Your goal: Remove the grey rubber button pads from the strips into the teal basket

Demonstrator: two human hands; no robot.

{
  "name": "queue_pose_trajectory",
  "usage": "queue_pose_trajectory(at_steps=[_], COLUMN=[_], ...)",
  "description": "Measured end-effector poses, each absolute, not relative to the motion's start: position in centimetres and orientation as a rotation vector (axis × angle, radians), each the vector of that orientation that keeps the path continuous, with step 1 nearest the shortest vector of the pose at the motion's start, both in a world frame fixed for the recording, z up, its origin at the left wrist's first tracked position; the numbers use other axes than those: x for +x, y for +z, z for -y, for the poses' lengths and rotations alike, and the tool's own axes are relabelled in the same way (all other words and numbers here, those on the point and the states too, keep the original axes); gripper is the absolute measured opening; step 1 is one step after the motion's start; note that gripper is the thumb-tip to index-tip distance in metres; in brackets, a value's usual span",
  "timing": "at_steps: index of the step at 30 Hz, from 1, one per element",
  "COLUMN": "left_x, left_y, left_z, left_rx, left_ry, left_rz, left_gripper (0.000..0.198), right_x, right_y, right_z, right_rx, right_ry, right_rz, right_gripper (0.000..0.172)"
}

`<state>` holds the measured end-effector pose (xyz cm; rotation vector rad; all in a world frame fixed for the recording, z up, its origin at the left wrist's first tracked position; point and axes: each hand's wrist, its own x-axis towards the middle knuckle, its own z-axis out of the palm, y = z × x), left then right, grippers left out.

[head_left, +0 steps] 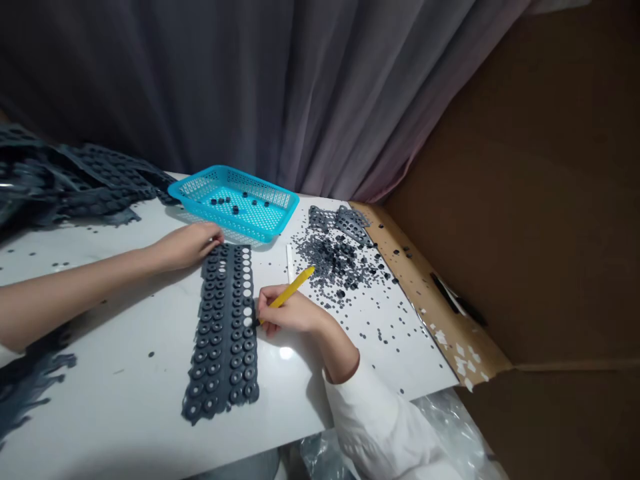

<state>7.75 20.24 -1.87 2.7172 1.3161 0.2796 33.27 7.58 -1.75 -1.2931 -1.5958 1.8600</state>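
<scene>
Grey curtain [280, 87] — folded, brown panel [540, 200] at right, white flakes [441, 337], clear plastic [450, 420]

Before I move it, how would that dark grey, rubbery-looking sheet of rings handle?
The ringed sheet probably flops, as similar dark sheets heaped nearby look bent. It might tear around its open holes, where material's missing.
</scene>
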Motion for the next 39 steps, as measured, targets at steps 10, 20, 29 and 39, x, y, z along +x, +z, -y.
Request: queue_pose_trajectory(at_steps=[10,20,29,39], left_x=[2.7,8.5,9.6,9.4], left_y=[0.5,-0.6,-0.8,-2.8], left_z=[-20.0,-12.6,-13.2,-13.5], left_rx=[2.838,2.673,2.553,2.417], left_ry=[0.193,0.220,0.251,0.337], left_rz=[-1.578,-0.887,-0.800,-0.852], left_gripper=[0.034,0.015,0.015,0.013], right_x=[32.2,29.7,29.7,29.5], right_y=[-2.8,-5.4,-5.3,-5.3], right_z=[-7.8,-9.0,-9.4,-9.4], right_rx=[-1.187,-1.193,-1.181,-1.197], right_ry=[1.737,1.459,1.457,1.359], right_rz=[1.341,1.353,1.408,1.482], right_gripper=[0.010,0.008,0.008,0.010])
